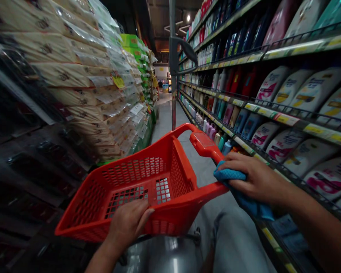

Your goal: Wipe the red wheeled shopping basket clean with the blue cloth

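Note:
A red plastic shopping cart [184, 167] stands in front of me, its slotted basket holding nothing that I can see. My left hand [130, 218] grips the near rim of the basket, fingers curled over the edge and thumb along the outside. At the right end of the cart's handle, my right hand [244, 174] is closed round a blue cloth [230, 174] pressed against the red bar. The cloth's loose end hangs below that hand. Part of the handle under the cloth is hidden.
Shelves of bottles [304, 89] line the right side, close to my right arm. Tall stacks of plastic-wrapped packs [82, 72] rise at the left. A metal pole [172, 102] stands beyond the cart, and the tiled aisle floor [163, 113] runs away ahead.

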Motion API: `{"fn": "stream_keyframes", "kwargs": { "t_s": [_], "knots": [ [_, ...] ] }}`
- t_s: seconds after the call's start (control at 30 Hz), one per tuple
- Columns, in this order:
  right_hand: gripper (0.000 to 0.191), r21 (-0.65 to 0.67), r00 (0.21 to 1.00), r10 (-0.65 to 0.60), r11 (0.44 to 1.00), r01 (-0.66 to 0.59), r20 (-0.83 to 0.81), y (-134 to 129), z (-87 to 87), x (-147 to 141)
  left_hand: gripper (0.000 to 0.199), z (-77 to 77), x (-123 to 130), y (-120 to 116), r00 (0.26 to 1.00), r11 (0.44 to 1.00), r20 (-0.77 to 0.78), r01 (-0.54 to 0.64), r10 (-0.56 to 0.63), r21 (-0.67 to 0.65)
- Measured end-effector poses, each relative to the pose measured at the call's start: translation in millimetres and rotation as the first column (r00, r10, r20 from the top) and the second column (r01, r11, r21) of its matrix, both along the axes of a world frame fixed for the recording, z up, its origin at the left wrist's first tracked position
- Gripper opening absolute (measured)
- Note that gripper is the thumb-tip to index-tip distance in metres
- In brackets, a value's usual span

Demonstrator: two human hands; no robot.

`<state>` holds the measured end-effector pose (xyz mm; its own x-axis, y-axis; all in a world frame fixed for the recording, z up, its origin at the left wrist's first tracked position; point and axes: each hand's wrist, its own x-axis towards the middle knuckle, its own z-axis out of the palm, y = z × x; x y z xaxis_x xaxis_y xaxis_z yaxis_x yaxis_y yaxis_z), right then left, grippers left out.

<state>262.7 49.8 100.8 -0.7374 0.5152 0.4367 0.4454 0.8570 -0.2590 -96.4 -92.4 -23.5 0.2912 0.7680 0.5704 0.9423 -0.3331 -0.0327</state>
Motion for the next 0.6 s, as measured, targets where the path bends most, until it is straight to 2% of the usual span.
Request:
{"fn": "stream_keyframes", "kwargs": {
  "t_s": [0.17, 0.3, 0.37, 0.47, 0.53, 0.6],
  "knots": [
    [0.031, -0.047, 0.996, 0.085, 0.995, -0.086, -0.024, -4, 8.1, -4, 0.037, 6.4, -26, -15, 0.993, 0.999, 0.116, 0.037, -0.034, -0.022],
    [0.034, -0.102, 0.981, 0.192, 0.976, -0.191, 0.002, 6, 13.3, -21, 0.034, 12.6, -31, -27, 0.975, 0.999, 0.218, -0.027, 0.034, -0.036],
    [0.034, -0.089, 0.987, 0.160, 0.983, -0.160, -0.005, 24, 12.7, -32, 0.028, 18.3, -18, -31, 0.962, 0.999, 0.270, -0.018, 0.028, -0.039],
    [0.030, -0.064, 0.999, 0.010, 0.998, -0.013, -0.049, 52, 10.9, -48, 0.025, 29.1, 18, -37, 0.933, 0.992, 0.341, 0.125, -0.118, 0.001],
    [0.026, -0.059, 0.998, -0.046, 0.997, 0.044, -0.044, 53, 13.8, -57, 0.024, 35.6, 40, -41, 0.919, 0.984, 0.351, 0.166, -0.180, 0.070],
    [0.025, -0.063, 0.999, 0.041, 0.997, -0.040, 0.017, 35, 20.2, -65, 0.023, 39.5, 53, -44, 0.916, 0.984, 0.361, 0.152, -0.174, 0.090]
  ]
}}
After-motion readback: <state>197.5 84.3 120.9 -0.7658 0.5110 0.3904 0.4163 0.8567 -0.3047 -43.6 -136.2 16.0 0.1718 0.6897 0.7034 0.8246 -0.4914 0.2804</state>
